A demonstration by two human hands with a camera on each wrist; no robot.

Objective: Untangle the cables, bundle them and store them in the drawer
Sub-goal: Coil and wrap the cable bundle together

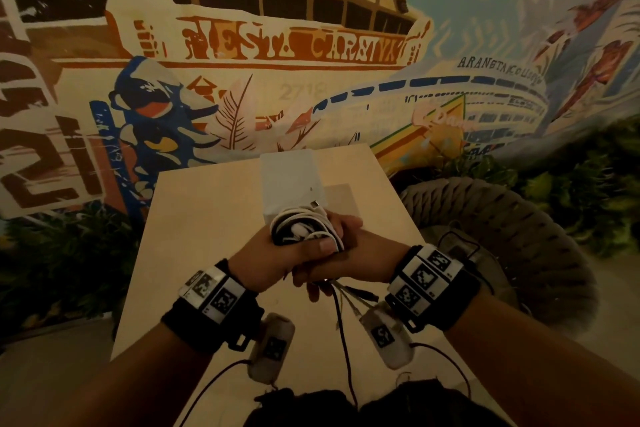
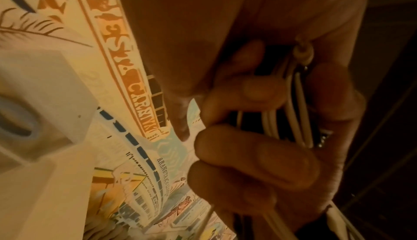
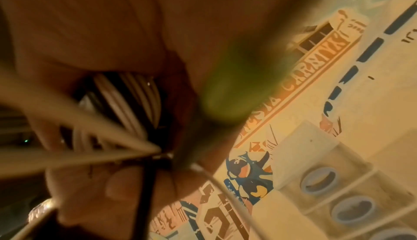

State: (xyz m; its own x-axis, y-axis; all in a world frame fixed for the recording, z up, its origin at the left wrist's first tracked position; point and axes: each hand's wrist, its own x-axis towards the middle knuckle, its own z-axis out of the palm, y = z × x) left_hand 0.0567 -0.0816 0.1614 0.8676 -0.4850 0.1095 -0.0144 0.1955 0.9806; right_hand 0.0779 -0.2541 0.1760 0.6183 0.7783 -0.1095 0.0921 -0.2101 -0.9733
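- The left hand (image 1: 277, 258) was over the middle of the table (image 1: 207, 204), its fingers (image 2: 255, 165) curled tight round the bundle (image 1: 304, 229), thumb laid across the near side of the coil.
- The bundle, white and black cables wound together, sat in the clasp of both hands, above the tabletop and just in front of the drawer unit (image 1: 291, 180).
- A white plug end stuck up from the far side of the coil, close against the unit's front.
- The drawer unit, a small white box, stood at the far middle of the table; from the right wrist view its front showed stacked drawers (image 3: 325, 179) with round blue pulls, all pushed in.
- The right hand (image 1: 349, 253) pressed against the left from the right, fingers wrapped round the same bundle; its wrist view showed white strands (image 3: 126, 101) running through the closed grip.
- Loose ends (image 1: 349, 295), black, white and greenish, hung from below the right hand towards the near edge of the table.
- Both wrists wore black bands with printed markers.
- A woven chair (image 1: 502, 218) stood right of the table, and a painted mural (image 1: 277, 45) filled the far wall.
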